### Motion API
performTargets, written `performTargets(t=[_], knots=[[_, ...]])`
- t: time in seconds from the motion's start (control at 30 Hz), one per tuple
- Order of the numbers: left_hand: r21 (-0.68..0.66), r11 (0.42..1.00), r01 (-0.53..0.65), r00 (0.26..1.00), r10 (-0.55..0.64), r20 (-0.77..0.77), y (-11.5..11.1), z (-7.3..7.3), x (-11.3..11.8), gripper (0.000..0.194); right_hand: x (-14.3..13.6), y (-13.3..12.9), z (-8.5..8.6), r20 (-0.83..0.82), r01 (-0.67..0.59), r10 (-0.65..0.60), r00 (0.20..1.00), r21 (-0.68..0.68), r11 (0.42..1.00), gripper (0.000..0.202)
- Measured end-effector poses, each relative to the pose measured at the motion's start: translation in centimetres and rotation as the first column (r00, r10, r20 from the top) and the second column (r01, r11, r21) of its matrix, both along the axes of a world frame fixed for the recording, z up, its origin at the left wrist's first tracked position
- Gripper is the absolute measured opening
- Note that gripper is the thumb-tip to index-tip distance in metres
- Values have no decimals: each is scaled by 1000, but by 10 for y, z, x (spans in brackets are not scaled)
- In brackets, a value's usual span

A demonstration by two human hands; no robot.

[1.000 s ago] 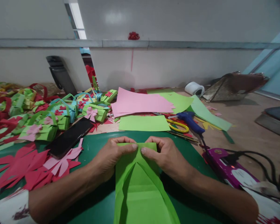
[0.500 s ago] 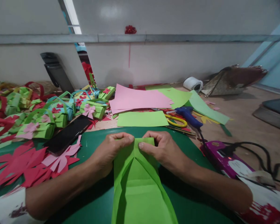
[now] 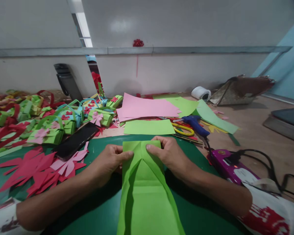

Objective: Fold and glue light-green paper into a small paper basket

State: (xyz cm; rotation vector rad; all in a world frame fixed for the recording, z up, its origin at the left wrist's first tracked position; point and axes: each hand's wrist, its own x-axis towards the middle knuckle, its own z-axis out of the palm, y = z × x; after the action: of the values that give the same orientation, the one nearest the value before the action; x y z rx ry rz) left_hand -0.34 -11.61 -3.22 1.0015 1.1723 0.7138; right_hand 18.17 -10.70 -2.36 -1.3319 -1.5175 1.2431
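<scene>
Green cutting mat (image 3: 205,215) covers the near table. On it, centred, lies a folded light-green paper sheet (image 3: 147,195). Left hand (image 3: 110,160) pinches its upper left edge; right hand (image 3: 168,152) pinches the top right corner. Black phone (image 3: 75,140) lies left; blue glue gun (image 3: 196,125) right.

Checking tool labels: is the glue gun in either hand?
No: the blue glue gun lies on the table beyond the right hand, while both hands, left included, press the green paper.
</scene>
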Motion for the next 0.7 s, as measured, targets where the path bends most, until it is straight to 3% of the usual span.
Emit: performTargets(t=[0.17,0.33,0.5,0.7], knots=[[4,1000,-22,1000,23,-16,1,-1,1,34,0,2,-4,20,-37,38,999,-26,999,17],[16,999,-28,999,28,-45,6,-1,-3,31,1,4,-6,102,-44,45,994,-15,999,43],[126,988,-91,990,103,-100,12,0,-6,42,1,3,-8,227,-31,16,974,64,997,52],[281,948,-147,955,210,-208,11,-12,-6,55,3,3,-9,394,-65,0,919,154,986,52]])
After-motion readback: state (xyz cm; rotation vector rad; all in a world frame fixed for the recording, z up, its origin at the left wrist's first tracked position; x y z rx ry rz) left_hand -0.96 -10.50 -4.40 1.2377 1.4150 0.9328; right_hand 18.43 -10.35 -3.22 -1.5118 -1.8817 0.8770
